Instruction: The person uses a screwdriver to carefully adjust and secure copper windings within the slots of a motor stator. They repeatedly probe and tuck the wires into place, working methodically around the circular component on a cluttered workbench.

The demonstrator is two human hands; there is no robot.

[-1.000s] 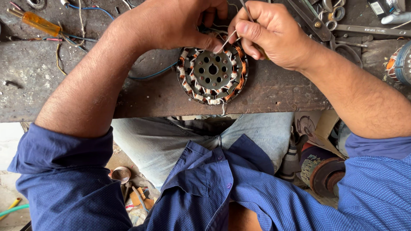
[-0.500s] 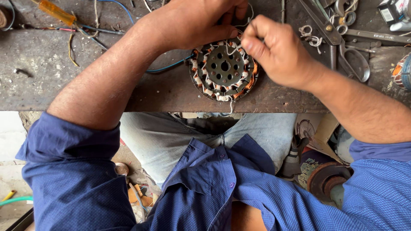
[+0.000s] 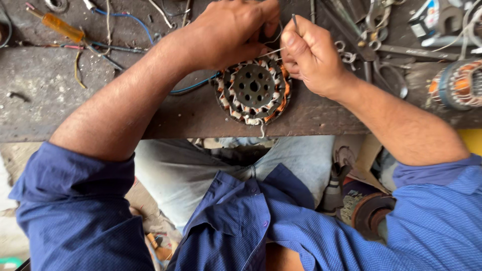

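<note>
A round motor stator [image 3: 253,90] with copper windings and white insulation lies flat on a dark worn workbench [image 3: 100,100]. My left hand [image 3: 228,32] rests over its far edge, fingers curled on the windings. My right hand [image 3: 311,55] sits at the stator's upper right side. It pinches a thin pale thread [image 3: 271,51] that runs to the windings, and a thin dark tool [image 3: 295,21] sticks up from its fingers. A loose white thread end [image 3: 262,129] hangs off the stator's near side.
A yellow-handled screwdriver [image 3: 60,26] and blue wire [image 3: 133,20] lie at the back left. Scissors and metal tools [image 3: 381,55] clutter the back right. A second copper-wound stator [image 3: 459,83] stands at the right edge. Below the bench, motor parts [image 3: 369,213] sit by my knee.
The view has shifted a little, so the stator and hands sit slightly lower in the picture. My right hand has drawn the thread out from the windings and lifted a little.
</note>
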